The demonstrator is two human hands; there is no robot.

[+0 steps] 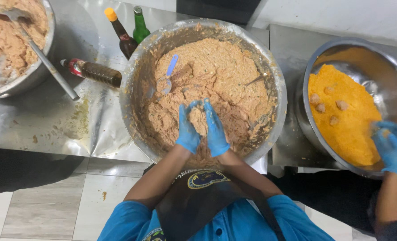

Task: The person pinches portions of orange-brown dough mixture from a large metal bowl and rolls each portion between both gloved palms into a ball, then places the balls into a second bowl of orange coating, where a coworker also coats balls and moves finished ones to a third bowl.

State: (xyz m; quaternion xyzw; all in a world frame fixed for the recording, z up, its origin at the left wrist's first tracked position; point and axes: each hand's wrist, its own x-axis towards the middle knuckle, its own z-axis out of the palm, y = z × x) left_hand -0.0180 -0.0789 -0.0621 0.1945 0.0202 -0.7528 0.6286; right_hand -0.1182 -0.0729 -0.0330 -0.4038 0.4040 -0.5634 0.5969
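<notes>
The fingers (190,117) of both gloved hands are curled inward and closed around one lump (198,119) of pale brown paste, pressed between the palms; the left hand (188,130) cups it from one side and the right hand (216,129) from the other, both in thin blue gloves. The lump sits just above the mass of the same mix (216,76) that fills the big steel bowl (133,67) in front of the person. Judging by its look, the paste is soft, wet and sticky, light in a small portion, and likely to smear or break if squeezed hard; it seems best held in cupped palms with light, even pressure all round. A blue-handled spoon (169,73) lies stuck in the mix near the far left of the bowl. On the steel table (51,120) to the left lie a dark bottle on its side (93,71) and two upright bottles (131,31), beside another bowl (29,78) with a ladle (51,67). To the right, a third bowl (337,49) holds orange crumbs (346,120) with several small balls (328,105) on top, and a co-worker's blue-gloved hand (392,147) reaches into it.
</notes>
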